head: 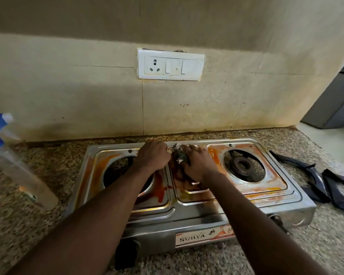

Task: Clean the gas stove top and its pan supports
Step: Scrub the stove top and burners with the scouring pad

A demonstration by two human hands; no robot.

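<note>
Two bare forearms entered from the lower edge of the head view, visible from above the elbow region down to the wrists. Neither arm carried a sleeve, cuff, watch, bracelet or band along its visible length. The left hand and the right hand were ungloved. No ring could be made out on the visible fingers. No marking showed on either forearm. No other part of the person appeared.
</note>
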